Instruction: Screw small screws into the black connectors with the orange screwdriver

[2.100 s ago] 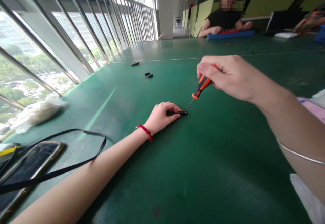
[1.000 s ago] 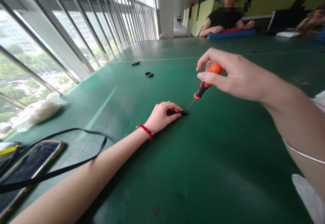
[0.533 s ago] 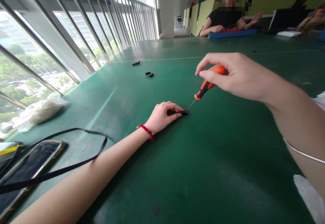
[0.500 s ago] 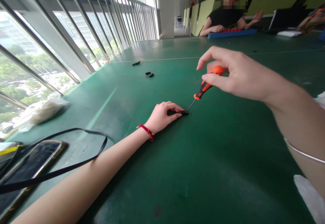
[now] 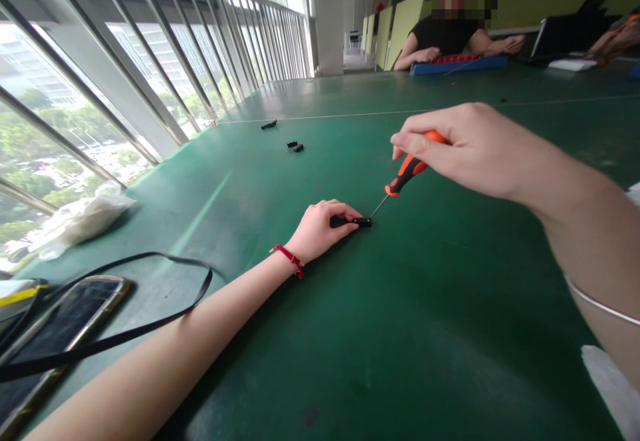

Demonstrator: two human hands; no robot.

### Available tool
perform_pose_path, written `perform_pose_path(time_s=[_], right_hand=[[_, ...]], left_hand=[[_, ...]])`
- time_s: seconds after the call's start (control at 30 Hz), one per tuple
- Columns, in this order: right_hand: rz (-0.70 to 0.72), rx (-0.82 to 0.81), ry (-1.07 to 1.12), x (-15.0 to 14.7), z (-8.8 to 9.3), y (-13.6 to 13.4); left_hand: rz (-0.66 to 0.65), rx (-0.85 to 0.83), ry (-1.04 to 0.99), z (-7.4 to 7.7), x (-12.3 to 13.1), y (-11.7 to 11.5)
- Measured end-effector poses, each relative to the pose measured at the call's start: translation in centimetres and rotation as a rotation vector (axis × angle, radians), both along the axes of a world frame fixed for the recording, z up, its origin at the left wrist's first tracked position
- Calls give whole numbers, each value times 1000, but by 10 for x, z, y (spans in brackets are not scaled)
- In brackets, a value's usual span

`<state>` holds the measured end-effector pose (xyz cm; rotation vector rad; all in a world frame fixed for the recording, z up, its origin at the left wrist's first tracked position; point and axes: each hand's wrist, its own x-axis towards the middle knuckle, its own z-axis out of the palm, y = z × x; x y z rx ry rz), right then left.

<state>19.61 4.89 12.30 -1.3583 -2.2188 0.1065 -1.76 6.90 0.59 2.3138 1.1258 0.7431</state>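
My left hand (image 5: 323, 233) pinches a small black part (image 5: 362, 222) against the green tabletop (image 5: 310, 341), thumb on the near side and fingers on the far side. What kind of part it is cannot be made out. Above and to the right, my right hand (image 5: 465, 151) is closed around the handle of an orange and black screwdriver (image 5: 407, 172). The screwdriver slants down to the left, and its thin metal tip meets the right end of the black part. My palm and fingers hide the top of the handle.
Several small black pieces (image 5: 296, 147) lie farther back on the table. At the left are a phone (image 5: 65, 334), a black strap (image 5: 150, 329) and a plastic bag (image 5: 83, 221) beside the railing (image 5: 200, 47). Across the table sits a person (image 5: 443, 37) behind a blue tray (image 5: 460, 66).
My right fingers have closed further around the screwdriver handle, from spread to curled, and the handle has shifted slightly right. My left hand and the black part stay put.
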Motion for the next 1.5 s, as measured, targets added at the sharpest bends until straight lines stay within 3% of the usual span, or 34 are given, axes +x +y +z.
perform_pose_path(time_s=[0.17, 0.57, 0.97, 1.5], right_hand=[[53, -53, 53, 1, 0, -1], [14, -122, 42, -1, 2, -3], [9, 1, 23, -1, -1, 2], [-2, -9, 31, -5, -3, 0]], left_hand=[[2, -4, 1, 0, 0, 0], [2, 0, 2, -1, -1, 0], [-3, 7, -15, -1, -4, -1], [23, 3, 12, -1, -5, -2]])
